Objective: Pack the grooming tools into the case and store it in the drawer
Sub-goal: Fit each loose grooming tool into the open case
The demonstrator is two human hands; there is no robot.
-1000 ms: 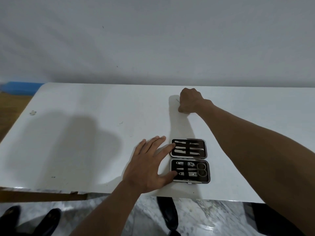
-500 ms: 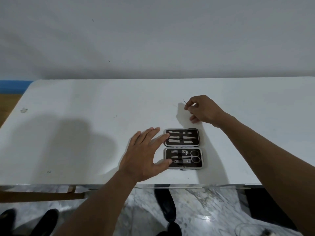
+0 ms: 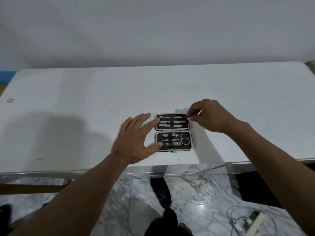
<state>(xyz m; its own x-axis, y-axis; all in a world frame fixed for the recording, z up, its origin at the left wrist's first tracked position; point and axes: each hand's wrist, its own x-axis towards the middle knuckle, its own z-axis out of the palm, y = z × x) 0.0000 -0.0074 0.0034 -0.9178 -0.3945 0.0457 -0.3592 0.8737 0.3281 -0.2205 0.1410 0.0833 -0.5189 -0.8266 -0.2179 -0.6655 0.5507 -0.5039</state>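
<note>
A small black grooming case [image 3: 173, 132] with a metal rim lies open flat on the white table [image 3: 68, 103], near its front edge. Its far half holds several slim metal tools; its near half holds scissors [image 3: 183, 139] and clippers. My left hand [image 3: 136, 140] has straight, spread fingers that touch the case's left edge, thumb on the near half. My right hand [image 3: 208, 116] pinches a thin metal tool [image 3: 194, 115] at the far half's right end, its tip over the top slot.
The table's front edge runs just below the case. Beneath it is a marble floor with dark shoes [image 3: 162, 191] and a white cable with a power strip [image 3: 252, 220] at lower right. A grey wall stands behind the table.
My right hand came back from the far middle of the table with the thin tool and now holds it at the case's far half. My left hand stayed at the case's left edge.
</note>
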